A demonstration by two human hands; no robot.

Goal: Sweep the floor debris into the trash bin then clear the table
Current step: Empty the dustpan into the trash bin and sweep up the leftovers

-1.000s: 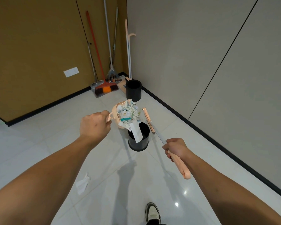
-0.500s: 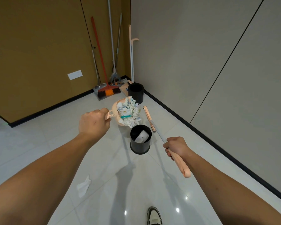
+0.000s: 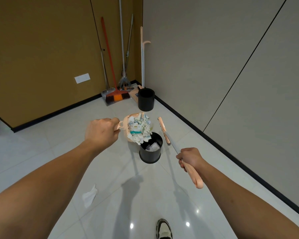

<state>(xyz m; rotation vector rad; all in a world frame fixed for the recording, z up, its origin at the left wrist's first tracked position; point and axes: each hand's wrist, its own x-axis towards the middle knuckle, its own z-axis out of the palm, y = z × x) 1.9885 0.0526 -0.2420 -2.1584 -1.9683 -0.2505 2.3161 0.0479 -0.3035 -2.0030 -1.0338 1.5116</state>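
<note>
Fingers of the left hand (image 3: 101, 131) curl round the dustpan (image 3: 128, 126) handle, the right hand's (image 3: 191, 157) grip round the brush (image 3: 164, 131).

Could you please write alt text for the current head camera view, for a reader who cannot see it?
A person's left hand tips a pink dustpan of crumpled paper scraps over a black trash bin, while the right hand holds a pink hand broom beside it. A white tissue lies on the tiled floor.

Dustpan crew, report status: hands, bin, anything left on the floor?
Left hand grips dustpan, tipped over near bin, paper wad clinging. Right hand grips brush. One tissue on the floor.
</note>
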